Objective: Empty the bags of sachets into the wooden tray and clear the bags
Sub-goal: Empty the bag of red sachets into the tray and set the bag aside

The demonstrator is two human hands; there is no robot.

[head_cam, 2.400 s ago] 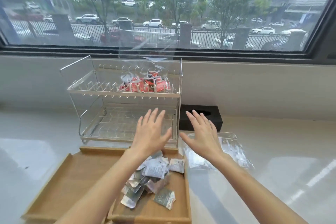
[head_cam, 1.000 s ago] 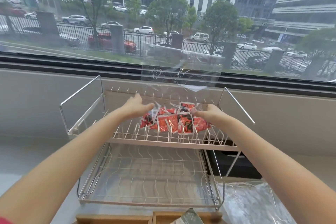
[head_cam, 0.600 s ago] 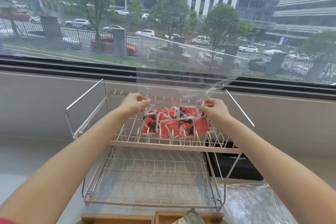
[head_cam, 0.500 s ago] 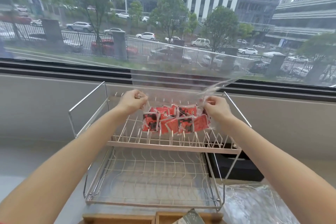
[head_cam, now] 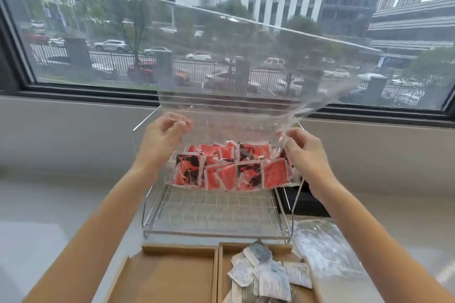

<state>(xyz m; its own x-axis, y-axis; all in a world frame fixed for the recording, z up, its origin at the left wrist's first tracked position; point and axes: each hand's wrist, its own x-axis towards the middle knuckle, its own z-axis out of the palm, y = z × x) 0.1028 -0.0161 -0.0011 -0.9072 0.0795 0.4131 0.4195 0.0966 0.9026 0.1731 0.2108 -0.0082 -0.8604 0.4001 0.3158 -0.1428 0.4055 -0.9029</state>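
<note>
A clear plastic bag (head_cam: 241, 86) hangs in the air in front of the wire rack, with several red-and-black sachets (head_cam: 231, 170) bunched in its bottom. My left hand (head_cam: 163, 140) pinches the bag's left side and my right hand (head_cam: 304, 147) pinches its right side. Its open upper part stands up against the window. Below, the wooden tray (head_cam: 172, 275) has two compartments: the left one is bare, the right one holds several grey and white sachets (head_cam: 266, 275).
A two-tier wire rack (head_cam: 214, 211) stands on the white counter just behind the tray. An empty clear bag (head_cam: 325, 251) lies flat to the right of the tray. A black box (head_cam: 312, 202) sits behind the rack on the right.
Both hands have gone from above the tray to the rack's upper shelf, gripped the bag of red sachets and lifted it off the shelf toward me.
</note>
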